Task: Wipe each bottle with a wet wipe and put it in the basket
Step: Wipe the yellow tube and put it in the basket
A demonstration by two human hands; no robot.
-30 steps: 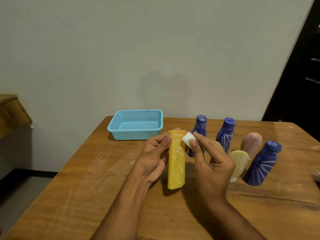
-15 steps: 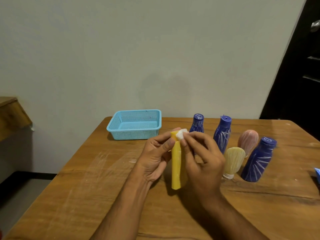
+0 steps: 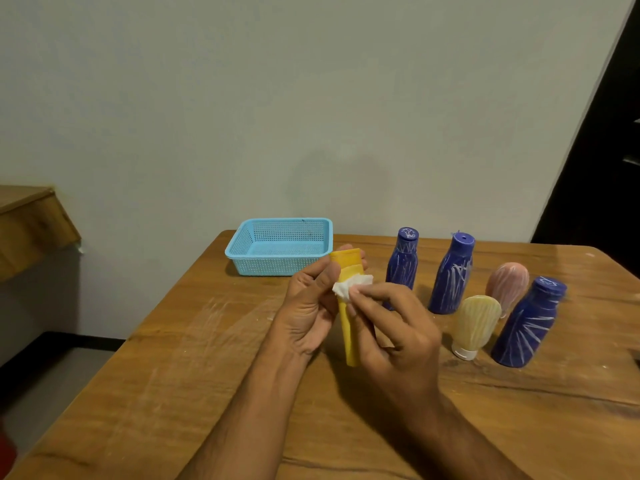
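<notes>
My left hand (image 3: 310, 313) grips a tall yellow bottle (image 3: 349, 337), held upright above the table. My right hand (image 3: 391, 327) presses a crumpled white wet wipe (image 3: 349, 287) against the bottle's upper part. An empty light-blue mesh basket (image 3: 280, 268) sits behind my hands near the table's far edge. To the right stand three blue bottles with white streaks (image 3: 401, 261) (image 3: 450, 275) (image 3: 528, 323), a pale yellow bottle (image 3: 476, 323) on its white cap, and a pink bottle (image 3: 507, 285) behind it.
The wooden table (image 3: 207, 358) shows white smears left of my hands. A wooden ledge (image 3: 31, 223) juts from the wall at far left. A dark doorway (image 3: 602, 168) is at right.
The wipe has slid down from the yellow bottle's top edge to a little below it. The bottle has turned in my left hand.
</notes>
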